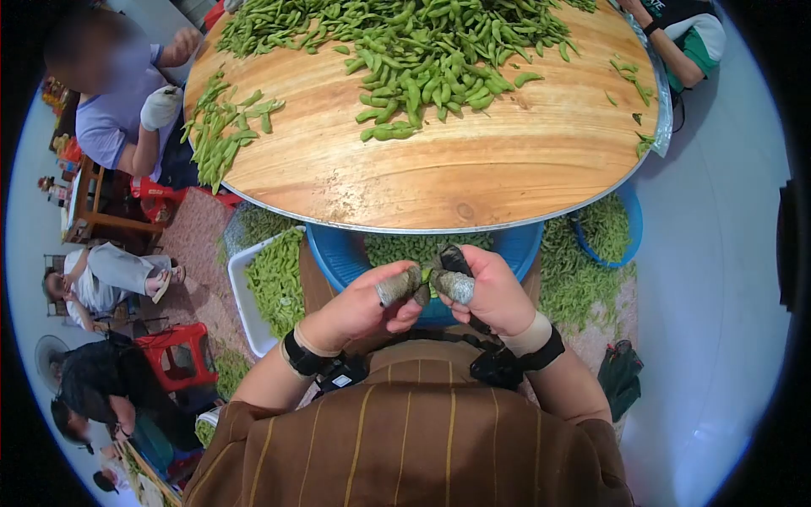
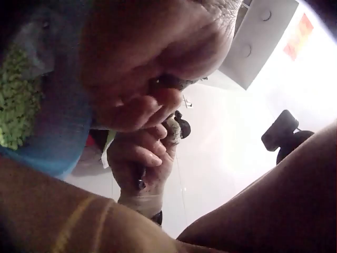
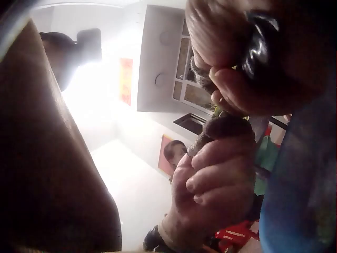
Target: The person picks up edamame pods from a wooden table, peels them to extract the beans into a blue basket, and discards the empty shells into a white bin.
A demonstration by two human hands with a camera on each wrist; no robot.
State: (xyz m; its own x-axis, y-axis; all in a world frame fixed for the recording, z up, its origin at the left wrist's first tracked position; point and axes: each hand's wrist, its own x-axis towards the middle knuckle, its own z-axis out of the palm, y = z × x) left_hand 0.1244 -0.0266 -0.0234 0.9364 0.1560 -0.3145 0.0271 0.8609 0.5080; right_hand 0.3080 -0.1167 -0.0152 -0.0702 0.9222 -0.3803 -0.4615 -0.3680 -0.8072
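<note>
My left hand (image 1: 359,304) and right hand (image 1: 500,297) meet in front of my body, fingertips nearly together. Between them shows a small piece of green soybean pod (image 1: 427,275), mostly hidden by the fingers; both hands pinch it. Grey tape wraps both thumbs, and dark coverings sit on some fingers. In the right wrist view a sliver of the pod (image 3: 217,110) appears between the curled fingers. Directly below the hands stands a blue basin (image 1: 325,253) with shelled green beans (image 1: 404,247) in it.
A round wooden table (image 1: 405,182) ahead bears a large heap of soybean pods (image 1: 439,68). To the left is a white tray (image 1: 239,287) of green pods; to the right, a blue tub (image 1: 635,228) stands among heaped greenery. Another person (image 1: 127,110) sits at the table's left.
</note>
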